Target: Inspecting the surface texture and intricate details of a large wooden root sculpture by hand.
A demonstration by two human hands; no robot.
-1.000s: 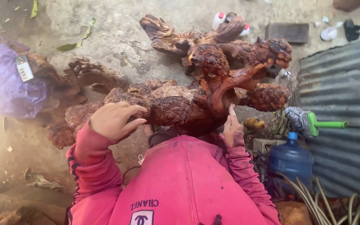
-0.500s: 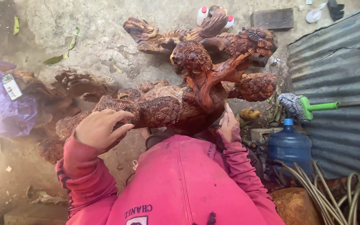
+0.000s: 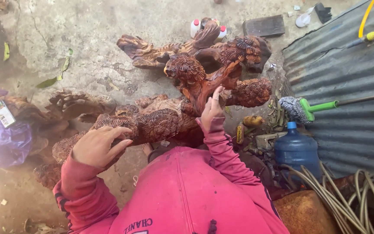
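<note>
Big wood carving (image 3: 187, 93) lying on the concrete floor (image 3: 87, 39), right in front of the pink sleeves. Looks heavy and stiff, likely too much for one hand. Bumpy flower shapes all over, red-brown and shiny, so maybe a bit slippery. Thin petals could chip; best held by the thick branches. Left hand (image 3: 98, 146) resting on a round flower part, fingers curled loosely over it. Right hand (image 3: 212, 108) pressed flat on the middle branch, fingers straight, gripping nothing. Blue water jug (image 3: 297, 149) near.
</note>
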